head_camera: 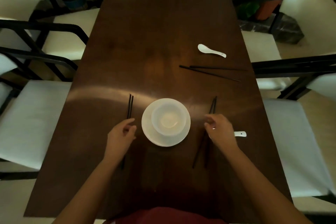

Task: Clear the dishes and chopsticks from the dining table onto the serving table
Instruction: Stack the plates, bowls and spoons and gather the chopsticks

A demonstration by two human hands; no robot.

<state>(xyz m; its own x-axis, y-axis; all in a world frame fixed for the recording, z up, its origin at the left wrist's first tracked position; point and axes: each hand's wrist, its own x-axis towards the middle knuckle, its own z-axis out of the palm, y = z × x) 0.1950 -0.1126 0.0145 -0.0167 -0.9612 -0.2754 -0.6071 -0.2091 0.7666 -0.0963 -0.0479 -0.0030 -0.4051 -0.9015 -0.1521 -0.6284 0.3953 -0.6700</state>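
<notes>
On the dark tabletop [163, 42], the left hand [121, 135] has its fingers curled over a chopstick pair [130, 105]; whether they grip it I cannot tell. The right hand [221, 130] pinches a second pair [212, 107]. Between both sets of fingers sits a bowl [169, 119] stacked on a plate [151, 132].

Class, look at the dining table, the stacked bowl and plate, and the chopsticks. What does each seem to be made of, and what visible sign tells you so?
Dining table: probably wood or veneer; brown, with a satin sheen.
Bowl on the plate: likely glazed ceramic or porcelain; white and smooth, melamine possible.
Chopsticks: black, thin, uniform; lacquered wood or plastic, cannot tell which.
</notes>
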